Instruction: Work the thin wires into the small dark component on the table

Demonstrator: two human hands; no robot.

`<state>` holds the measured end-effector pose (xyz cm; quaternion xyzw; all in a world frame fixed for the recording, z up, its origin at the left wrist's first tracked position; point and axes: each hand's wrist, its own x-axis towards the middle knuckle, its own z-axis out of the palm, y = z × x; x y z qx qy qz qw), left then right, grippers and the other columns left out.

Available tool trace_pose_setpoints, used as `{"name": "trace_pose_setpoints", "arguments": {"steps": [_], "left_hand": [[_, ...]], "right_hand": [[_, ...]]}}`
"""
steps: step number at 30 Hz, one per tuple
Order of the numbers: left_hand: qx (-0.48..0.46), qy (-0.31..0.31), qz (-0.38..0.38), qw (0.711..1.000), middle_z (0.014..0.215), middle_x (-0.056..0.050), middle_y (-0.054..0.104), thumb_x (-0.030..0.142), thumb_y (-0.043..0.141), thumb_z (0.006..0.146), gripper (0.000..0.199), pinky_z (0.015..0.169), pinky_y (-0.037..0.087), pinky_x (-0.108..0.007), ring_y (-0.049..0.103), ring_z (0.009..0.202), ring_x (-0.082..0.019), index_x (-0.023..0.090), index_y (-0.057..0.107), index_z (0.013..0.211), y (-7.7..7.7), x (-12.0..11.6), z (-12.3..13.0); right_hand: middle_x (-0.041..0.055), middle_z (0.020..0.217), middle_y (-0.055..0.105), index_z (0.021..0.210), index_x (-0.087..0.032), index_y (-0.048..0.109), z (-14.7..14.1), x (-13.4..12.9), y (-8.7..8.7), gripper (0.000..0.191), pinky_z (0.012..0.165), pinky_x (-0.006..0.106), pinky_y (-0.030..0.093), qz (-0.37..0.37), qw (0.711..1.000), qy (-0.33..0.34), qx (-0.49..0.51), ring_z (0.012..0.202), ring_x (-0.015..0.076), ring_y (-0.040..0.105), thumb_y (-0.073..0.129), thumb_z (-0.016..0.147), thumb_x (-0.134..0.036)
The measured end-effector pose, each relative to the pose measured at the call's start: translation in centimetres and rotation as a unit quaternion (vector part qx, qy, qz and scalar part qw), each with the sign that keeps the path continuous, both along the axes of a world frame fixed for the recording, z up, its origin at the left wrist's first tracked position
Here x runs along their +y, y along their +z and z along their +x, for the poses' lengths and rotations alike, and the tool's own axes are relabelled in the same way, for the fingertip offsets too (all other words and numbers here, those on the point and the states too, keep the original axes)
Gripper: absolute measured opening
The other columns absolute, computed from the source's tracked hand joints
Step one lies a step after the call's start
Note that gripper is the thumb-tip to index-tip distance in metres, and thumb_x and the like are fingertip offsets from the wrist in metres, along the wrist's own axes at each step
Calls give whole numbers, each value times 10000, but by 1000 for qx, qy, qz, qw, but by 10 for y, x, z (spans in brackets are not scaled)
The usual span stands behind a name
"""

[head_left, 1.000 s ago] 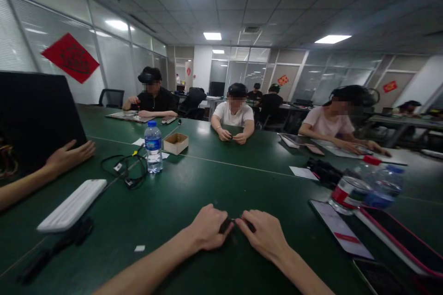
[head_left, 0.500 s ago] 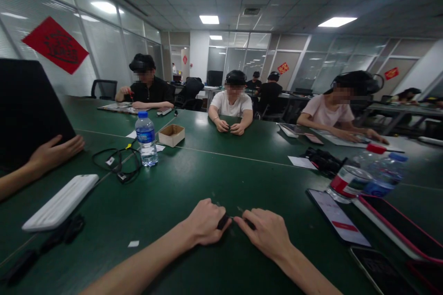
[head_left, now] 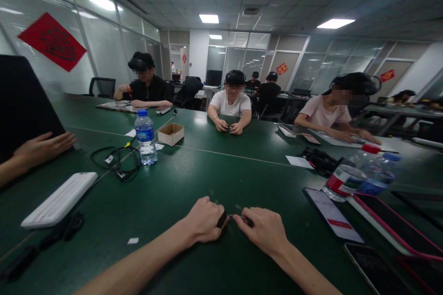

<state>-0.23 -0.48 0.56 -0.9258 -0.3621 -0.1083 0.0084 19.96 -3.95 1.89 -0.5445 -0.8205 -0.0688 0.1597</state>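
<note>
My left hand (head_left: 205, 221) is closed around a small black piece (head_left: 222, 219), which shows between thumb and fingers. Facing it across a narrow gap, my right hand (head_left: 265, 229) is closed on a small dark piece (head_left: 248, 221) at its fingertips. A thin, faint strip seems to lie between the two hands, too blurred to name. Both hands are low over the green table (head_left: 187, 175), near its front.
To the left are a white power bank-like slab (head_left: 60, 200), black cables (head_left: 119, 161), a water bottle (head_left: 146, 138) and an open box (head_left: 170, 134). Phones (head_left: 334, 214) and bottles (head_left: 346, 175) stand right. A person's hand (head_left: 44, 150) holds a black panel; several people sit around.
The view has shifted slightly. The black piece in my left hand and the dark piece in my right show more clearly. Both hands remain close together.
</note>
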Motion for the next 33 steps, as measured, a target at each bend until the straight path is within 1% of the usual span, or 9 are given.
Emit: {"name": "trace_pose_setpoints", "arguments": {"steps": [10,14,20,26,33], "left_hand": [[10,-2,-10,1000,691,-78,631,378,376,878,321,725,427,-363,602,617,-199,154,568,755,3,-2,1],[6,-2,2,1000,703,-84,635,378,392,867,303,726,429,-363,607,637,-209,155,573,770,3,-4,2],[-3,-13,6,1000,674,-65,624,402,380,871,321,689,435,-374,596,593,-206,158,564,774,4,-5,2],[20,-9,23,1000,710,-90,636,392,375,879,320,703,437,-379,613,642,-223,145,565,806,3,-4,1],[23,-8,18,1000,705,-93,635,416,356,894,354,705,440,-377,622,647,-224,146,554,779,3,-5,2]], "right_hand": [[0,581,571,651,-177,591,-1,0,2,493,509,216,204,3,1000,14,-18,505,73,450,329,902,-511],[2,581,567,651,-172,588,-2,-2,5,508,489,205,213,-5,999,21,-29,488,68,444,308,906,-509],[-5,568,558,640,-173,582,-2,-2,4,502,482,205,239,-2,999,31,-31,472,63,451,308,910,-495],[3,574,575,653,-182,602,-2,-1,6,503,481,208,236,-5,998,32,-50,473,72,467,310,907,-504],[5,552,563,621,-171,591,-1,-1,7,504,491,220,220,27,997,55,-51,462,68,446,321,907,-486]]}}
